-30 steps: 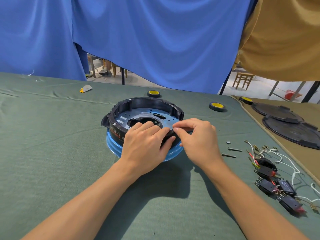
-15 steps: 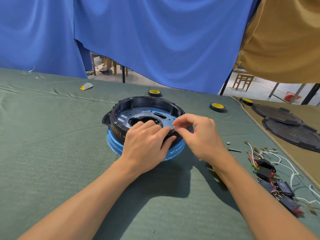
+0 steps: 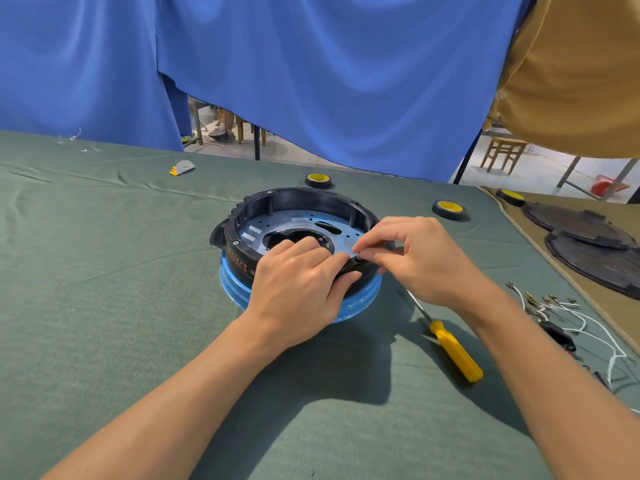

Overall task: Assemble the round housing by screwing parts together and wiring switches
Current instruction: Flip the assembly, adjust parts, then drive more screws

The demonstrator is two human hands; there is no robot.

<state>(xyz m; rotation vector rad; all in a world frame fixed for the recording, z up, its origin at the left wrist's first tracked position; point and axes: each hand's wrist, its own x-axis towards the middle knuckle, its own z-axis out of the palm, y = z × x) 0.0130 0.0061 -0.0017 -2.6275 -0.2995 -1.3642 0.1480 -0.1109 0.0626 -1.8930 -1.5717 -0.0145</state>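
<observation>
A round black housing (image 3: 298,199) with a grey-blue metal plate (image 3: 294,220) inside sits on a blue base (image 3: 235,289) at the table's middle. My left hand (image 3: 298,289) grips the housing's near rim, fingers curled over it and thumb outside. My right hand (image 3: 415,261) pinches a small dark part, probably a screw (image 3: 358,258), at the near right rim. A yellow-handled screwdriver (image 3: 453,355) lies on the cloth under my right wrist. Black switches with white wires (image 3: 561,317) lie at the right, partly hidden by my forearm.
Green cloth (image 3: 104,306) covers the table. Two yellow-cored black tape rolls (image 3: 318,180) (image 3: 449,208) lie behind the housing, a third (image 3: 509,196) further right. Two black round covers (image 3: 588,237) rest on the tan mat at right. A small grey-and-yellow scrap (image 3: 182,167) lies far left.
The view has tilted down slightly. My right hand shifted a little along the near right rim, uncovering the screwdriver. My left hand keeps its hold on the rim.
</observation>
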